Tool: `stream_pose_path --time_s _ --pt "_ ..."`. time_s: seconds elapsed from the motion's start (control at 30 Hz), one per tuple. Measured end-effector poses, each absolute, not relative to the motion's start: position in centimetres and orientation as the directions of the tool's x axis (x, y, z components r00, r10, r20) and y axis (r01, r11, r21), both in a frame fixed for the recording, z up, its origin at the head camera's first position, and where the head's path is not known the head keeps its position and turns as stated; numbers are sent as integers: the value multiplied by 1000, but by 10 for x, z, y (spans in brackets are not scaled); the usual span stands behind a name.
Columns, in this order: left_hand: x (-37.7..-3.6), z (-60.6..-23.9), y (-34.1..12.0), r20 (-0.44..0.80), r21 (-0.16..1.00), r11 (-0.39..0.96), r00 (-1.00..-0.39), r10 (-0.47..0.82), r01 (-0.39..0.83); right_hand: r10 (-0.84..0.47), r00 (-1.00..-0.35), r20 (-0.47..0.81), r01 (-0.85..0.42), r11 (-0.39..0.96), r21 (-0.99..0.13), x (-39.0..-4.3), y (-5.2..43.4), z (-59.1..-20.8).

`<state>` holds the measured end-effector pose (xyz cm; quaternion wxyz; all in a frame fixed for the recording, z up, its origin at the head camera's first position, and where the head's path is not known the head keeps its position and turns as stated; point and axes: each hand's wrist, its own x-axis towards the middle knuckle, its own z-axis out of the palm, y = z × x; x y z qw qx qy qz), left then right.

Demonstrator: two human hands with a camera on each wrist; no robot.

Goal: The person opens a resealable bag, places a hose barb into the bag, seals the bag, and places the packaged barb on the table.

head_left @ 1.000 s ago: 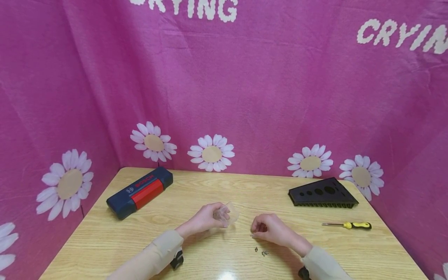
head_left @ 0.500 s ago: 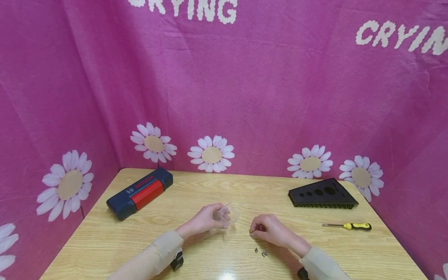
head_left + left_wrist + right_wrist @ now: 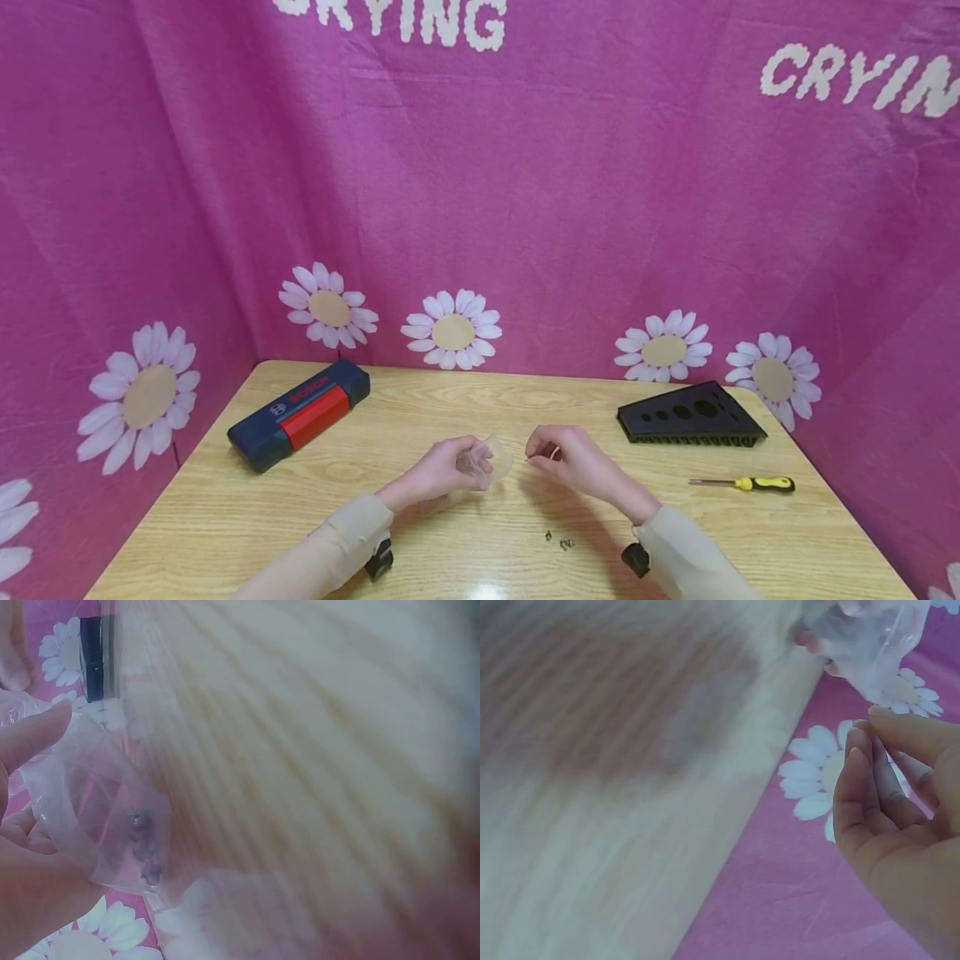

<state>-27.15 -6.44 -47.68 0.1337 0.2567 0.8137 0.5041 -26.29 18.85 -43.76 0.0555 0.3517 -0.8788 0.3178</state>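
My left hand [image 3: 441,468] grips a clear plastic bag [image 3: 480,462], whose mouth faces right. Through its film in the left wrist view, several small dark metal screws [image 3: 139,844] show at the bottom. To the right of the bag, raised over the table, my right hand [image 3: 573,460] pinches with thumb and fingertips. The small screw there is almost wholly hidden; in the right wrist view the tips [image 3: 871,720] meet and cover it. On the table below this hand lie several loose screws [image 3: 566,544].
A blue and red Bosch case [image 3: 300,415] lies at the back left. At the back right is a black holder with holes [image 3: 690,415], and before it a yellow and black screwdriver [image 3: 742,484]. Pink cloth with daisies [image 3: 480,208] hangs behind the wooden table [image 3: 450,550].
My right hand has picked a small screw off the table, risen, and moved forward and slightly left toward the bag. The left hand and its bag have stayed in place.
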Motion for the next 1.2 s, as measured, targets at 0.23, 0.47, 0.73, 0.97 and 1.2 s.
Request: stream_pose_path --time_s 0.23,0.47,0.73,0.97,1.2 --pt "-273 -479 -64 49 885 361 -830 556 293 -590 -738 328 -667 566 -485 -268 171 -423" --pt "-272 -479 -64 53 882 360 -823 566 305 -614 -727 307 -673 550 -495 -270 155 -419" --pt "-270 -477 -64 75 879 347 -815 575 326 -647 -697 310 -697 508 -506 -269 147 -421" --pt "-271 -478 -64 76 894 321 -812 579 313 -640 -696 324 -698 498 -514 -267 150 -421" --pt "-274 -480 -63 67 899 321 -816 574 299 -608 -725 323 -673 524 -523 -260 165 -423"
